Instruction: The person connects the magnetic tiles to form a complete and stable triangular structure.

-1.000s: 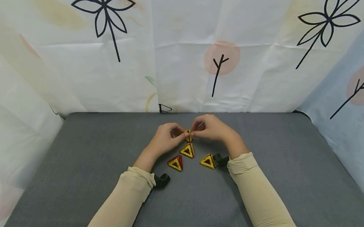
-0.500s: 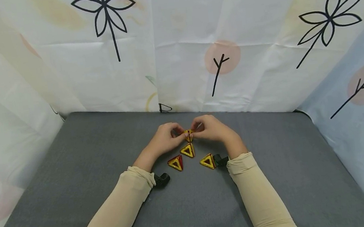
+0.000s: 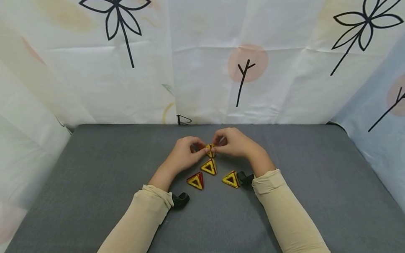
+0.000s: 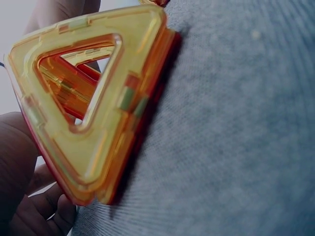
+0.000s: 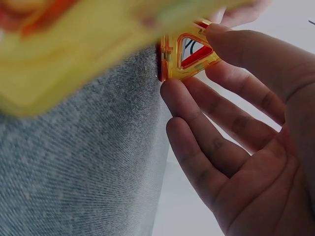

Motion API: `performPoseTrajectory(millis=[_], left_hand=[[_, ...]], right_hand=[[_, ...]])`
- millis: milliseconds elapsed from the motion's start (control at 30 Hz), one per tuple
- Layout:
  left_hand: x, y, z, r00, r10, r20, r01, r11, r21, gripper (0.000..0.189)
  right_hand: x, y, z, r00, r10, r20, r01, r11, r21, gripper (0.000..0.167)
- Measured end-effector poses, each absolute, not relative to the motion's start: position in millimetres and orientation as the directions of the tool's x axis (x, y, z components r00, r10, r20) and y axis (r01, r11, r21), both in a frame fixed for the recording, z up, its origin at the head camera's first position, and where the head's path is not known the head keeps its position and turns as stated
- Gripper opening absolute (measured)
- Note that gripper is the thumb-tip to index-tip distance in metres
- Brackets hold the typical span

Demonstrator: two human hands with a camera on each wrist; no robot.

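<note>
My left hand [image 3: 185, 154] and right hand [image 3: 234, 141] meet over the far part of the table, pinching a small yellow piece of triangular magnetic tiles [image 3: 210, 151] from both sides. In the right wrist view, thumb and fingers hold this piece [image 5: 192, 54], a see-through yellow frame with red edges standing on the cloth. Just nearer lies a yellow triangular tile piece [image 3: 209, 167]. A red-and-yellow piece [image 3: 195, 181] sits by the left wrist, and another yellow piece [image 3: 230, 179] by the right wrist. Large in the left wrist view, a triangular tile piece [image 4: 93, 157] covers part of the hand.
Grey cloth covers the table [image 3: 209, 244]. A pale curtain [image 3: 197, 25] with printed plants stands behind it and at both sides. Dark wrist cameras stick out beside the left piece [image 3: 181, 201] and the right piece, close to the table.
Almost nothing differs; both hands stay on the same tile piece, and the other pieces keep their places. The head view has shifted very slightly.
</note>
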State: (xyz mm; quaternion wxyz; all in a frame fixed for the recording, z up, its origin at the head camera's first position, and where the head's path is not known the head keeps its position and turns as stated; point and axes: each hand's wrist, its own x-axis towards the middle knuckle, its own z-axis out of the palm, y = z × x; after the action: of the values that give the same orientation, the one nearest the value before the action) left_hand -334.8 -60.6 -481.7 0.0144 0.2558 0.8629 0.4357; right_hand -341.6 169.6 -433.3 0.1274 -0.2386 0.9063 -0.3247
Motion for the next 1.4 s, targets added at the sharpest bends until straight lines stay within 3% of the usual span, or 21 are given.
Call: performPoseTrajectory(millis=[900,1400], left_hand=[[-334.5,-59.8,-479.6,-0.869,0.448,0.212,0.446,0.521,0.728,0.022],[-333.9,-61.2,-479.1,-0.875,0.444,0.195,0.422,0.500,0.756,0.019]], right_hand=[[-342.8,169.6,-433.5,-0.852,-0.520,-0.063,-0.364,0.675,-0.642,0.010],[-341.8,170.7,-430.9,-0.851,-0.517,-0.096,-0.344,0.686,-0.642,0.016]])
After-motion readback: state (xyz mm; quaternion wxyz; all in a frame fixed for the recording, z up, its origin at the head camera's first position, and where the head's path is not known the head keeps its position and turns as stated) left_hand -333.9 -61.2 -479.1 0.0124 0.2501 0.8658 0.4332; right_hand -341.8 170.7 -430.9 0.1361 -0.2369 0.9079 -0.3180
